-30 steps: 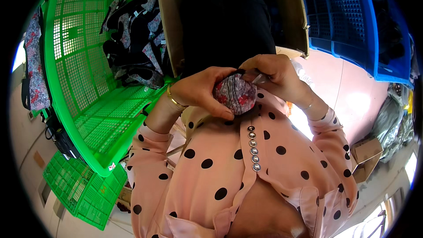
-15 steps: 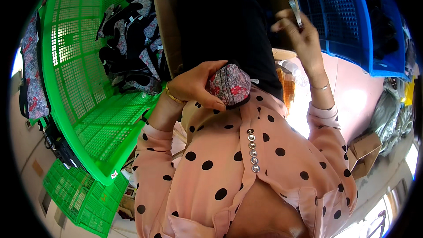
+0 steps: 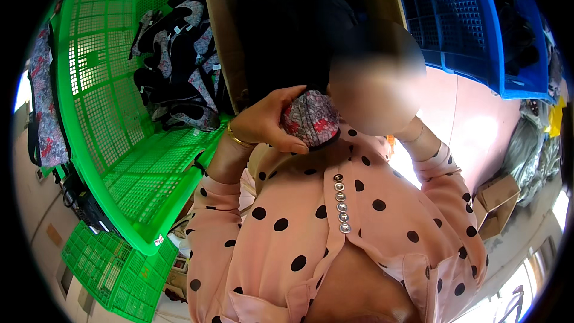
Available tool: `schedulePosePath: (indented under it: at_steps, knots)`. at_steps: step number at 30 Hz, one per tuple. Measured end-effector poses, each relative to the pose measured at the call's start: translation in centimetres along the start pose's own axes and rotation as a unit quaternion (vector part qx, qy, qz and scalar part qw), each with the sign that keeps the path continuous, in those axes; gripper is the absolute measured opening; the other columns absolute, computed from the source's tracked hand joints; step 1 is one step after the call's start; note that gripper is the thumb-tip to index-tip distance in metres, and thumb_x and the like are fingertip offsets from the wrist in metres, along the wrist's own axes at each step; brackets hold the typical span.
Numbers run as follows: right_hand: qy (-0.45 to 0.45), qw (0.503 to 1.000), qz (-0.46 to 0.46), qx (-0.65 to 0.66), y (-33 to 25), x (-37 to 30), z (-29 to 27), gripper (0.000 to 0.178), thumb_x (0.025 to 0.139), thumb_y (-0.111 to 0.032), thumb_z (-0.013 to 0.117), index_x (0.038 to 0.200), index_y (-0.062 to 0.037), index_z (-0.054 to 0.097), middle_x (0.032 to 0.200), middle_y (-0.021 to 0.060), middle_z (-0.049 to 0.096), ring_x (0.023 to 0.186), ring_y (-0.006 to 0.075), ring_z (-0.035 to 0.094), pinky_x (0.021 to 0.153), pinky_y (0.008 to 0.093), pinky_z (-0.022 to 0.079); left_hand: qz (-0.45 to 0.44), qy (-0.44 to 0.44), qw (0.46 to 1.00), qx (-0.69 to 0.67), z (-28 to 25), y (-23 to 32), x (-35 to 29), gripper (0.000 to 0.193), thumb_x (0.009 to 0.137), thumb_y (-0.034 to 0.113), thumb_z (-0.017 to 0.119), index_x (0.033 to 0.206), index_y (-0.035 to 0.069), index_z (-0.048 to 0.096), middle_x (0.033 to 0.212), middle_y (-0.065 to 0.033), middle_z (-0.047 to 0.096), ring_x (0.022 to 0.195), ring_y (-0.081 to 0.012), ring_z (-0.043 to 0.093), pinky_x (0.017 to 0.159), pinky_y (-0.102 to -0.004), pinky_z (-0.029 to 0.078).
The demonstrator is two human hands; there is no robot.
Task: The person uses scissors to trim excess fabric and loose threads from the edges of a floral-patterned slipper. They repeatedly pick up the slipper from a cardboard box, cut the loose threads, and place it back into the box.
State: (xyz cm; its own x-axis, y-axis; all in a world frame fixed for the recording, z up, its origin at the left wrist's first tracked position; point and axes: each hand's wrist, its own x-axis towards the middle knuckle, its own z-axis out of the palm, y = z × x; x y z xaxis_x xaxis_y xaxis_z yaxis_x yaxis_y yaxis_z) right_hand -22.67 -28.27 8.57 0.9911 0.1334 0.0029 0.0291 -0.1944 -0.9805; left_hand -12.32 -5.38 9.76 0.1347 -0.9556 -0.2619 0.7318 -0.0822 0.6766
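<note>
My left hand (image 3: 260,121) is closed on a rounded floral fabric piece (image 3: 311,118), grey with red flowers. Dark trim runs along its lower edge and dark seams cross its front. The thumb presses at the near edge, and the fingers curl round the far left side. Close to the right of the piece is my right hand (image 3: 385,93), its fingers lost in a round blur. Whether it holds the small silver metal tool cannot be made out. Black cloth (image 3: 281,42) lies beyond the hands.
On the left, a green plastic crate (image 3: 134,149) holds several floral and black fabric pieces (image 3: 191,54) with white tags. A blue crate (image 3: 496,78) stands at the far right. Wooden edges (image 3: 218,30) flank the dark middle; a cardboard box (image 3: 497,203) sits low at right.
My right hand has come down and left from beside the blue crate to the fabric piece. Earlier it held a small silver metal tool. My left hand keeps its grip, nearly still.
</note>
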Motion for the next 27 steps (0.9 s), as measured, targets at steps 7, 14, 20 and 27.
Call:
schedulePosePath:
  at_steps: [7, 14, 20, 27]
  knots:
    - [0.244, 0.948, 0.194, -0.064, 2.3, -0.1, -7.2, 0.024, 0.089, -0.009, 0.062, 0.114, -0.0085, 0.060, 0.088, 0.0014, 0.069, 0.073, 0.0169, 0.067, 0.063, 0.0243, 0.053, -0.006, -0.007, 0.999, 0.031, 0.7, 0.6, -0.1, 0.074, 0.061, 0.007, 0.090, 0.124, -0.002, 0.052, 0.110, -0.0046, 0.063, 0.099, -0.0090, 0.057, 0.094, -0.0255, 0.046]
    - [0.054, 0.985, 0.141, 0.078, -1.7, 0.0, -3.1, 0.027, 0.096, -0.010, 0.060, 0.120, 0.0003, 0.059, 0.104, 0.0092, 0.068, 0.098, 0.0122, 0.063, 0.085, 0.0257, 0.049, -0.036, -0.036, 0.992, 0.120, 1.7, 2.0, 1.4, 0.070, 0.060, 0.007, 0.089, 0.119, -0.002, 0.054, 0.105, -0.0039, 0.063, 0.094, -0.0082, 0.057, 0.088, -0.0241, 0.049]
    - [-0.036, 0.976, 0.158, 0.146, -1.1, -0.1, -4.1, 0.033, 0.095, -0.018, 0.063, 0.124, -0.0026, 0.056, 0.105, 0.0081, 0.066, 0.097, 0.0102, 0.061, 0.082, 0.0244, 0.049, -0.051, -0.014, 0.993, 0.108, 1.0, 2.1, 2.5, 0.069, 0.061, 0.014, 0.090, 0.117, -0.003, 0.054, 0.103, -0.0034, 0.063, 0.091, -0.0075, 0.057, 0.084, -0.0224, 0.049]
    - [-0.031, 0.989, 0.118, 0.088, -3.2, 3.0, -3.0, 0.048, 0.080, -0.024, 0.080, 0.116, 0.0011, 0.062, 0.098, 0.0107, 0.066, 0.093, 0.0197, 0.063, 0.085, 0.0276, 0.051, -0.052, -0.006, 0.994, 0.093, 1.6, 3.5, 3.4, 0.073, 0.063, 0.016, 0.090, 0.122, -0.006, 0.052, 0.107, -0.0055, 0.063, 0.095, -0.0095, 0.058, 0.087, -0.0231, 0.049]
